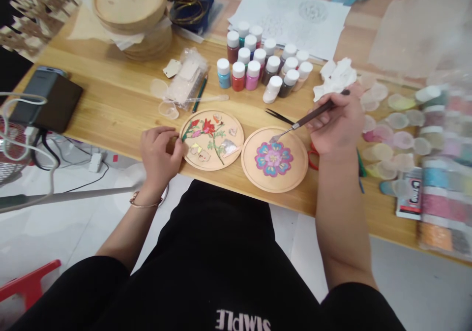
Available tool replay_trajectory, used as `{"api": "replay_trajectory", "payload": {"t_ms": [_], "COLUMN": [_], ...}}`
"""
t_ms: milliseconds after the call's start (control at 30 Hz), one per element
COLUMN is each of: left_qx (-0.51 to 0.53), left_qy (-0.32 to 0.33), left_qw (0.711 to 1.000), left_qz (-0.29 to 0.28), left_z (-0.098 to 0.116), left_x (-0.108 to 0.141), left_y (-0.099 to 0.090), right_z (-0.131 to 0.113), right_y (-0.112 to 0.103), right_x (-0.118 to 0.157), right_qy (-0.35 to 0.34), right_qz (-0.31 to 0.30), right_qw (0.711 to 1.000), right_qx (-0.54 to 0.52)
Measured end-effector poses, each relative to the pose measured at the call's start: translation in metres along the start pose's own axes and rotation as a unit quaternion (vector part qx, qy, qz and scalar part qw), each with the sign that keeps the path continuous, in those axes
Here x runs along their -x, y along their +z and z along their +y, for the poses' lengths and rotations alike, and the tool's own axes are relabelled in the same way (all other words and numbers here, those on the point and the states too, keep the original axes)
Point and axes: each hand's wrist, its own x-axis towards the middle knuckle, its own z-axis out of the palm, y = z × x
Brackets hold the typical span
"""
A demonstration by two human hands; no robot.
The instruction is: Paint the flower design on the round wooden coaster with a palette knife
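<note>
In my right hand is a palette knife with a dark handle. Its metal tip rests at the upper edge of a pink, purple and blue flower on a round wooden plate. My left hand lies at the left rim of a second round plate, which bears red flowers and green stems; its thumb and fingers are curved at that rim, and whether they pinch anything is hard to tell. Black tweezers lie just behind the flower plate, partly behind the knife.
Paint bottles with white caps stand behind the plates, near crumpled tissue and printed sheets. Small cups and a glue tube are at right. Stacked round plates and a black box stand at left.
</note>
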Motion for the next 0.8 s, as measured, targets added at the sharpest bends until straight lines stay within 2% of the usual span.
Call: {"api": "replay_trajectory", "payload": {"t_ms": [400,633,800], "left_qx": [0.003,0.013,0.014], "left_qy": [-0.015,-0.016,-0.022], "left_qw": [1.0,1.0,1.0], "left_qz": [-0.005,-0.008,-0.013], "left_z": [0.0008,0.0022,0.0024], "left_x": [-0.0002,-0.0005,-0.0007], "left_y": [-0.0008,-0.0017,-0.002], "right_z": [-0.0009,-0.0012,-0.0016], "right_y": [-0.002,0.0044,0.0012], "right_x": [0.0003,0.0019,0.0015], "right_qy": [-0.005,0.003,-0.002], "right_qz": [-0.012,0.019,0.0], "right_qw": [0.999,1.0,0.999], "right_qx": [0.035,0.013,0.036]}}
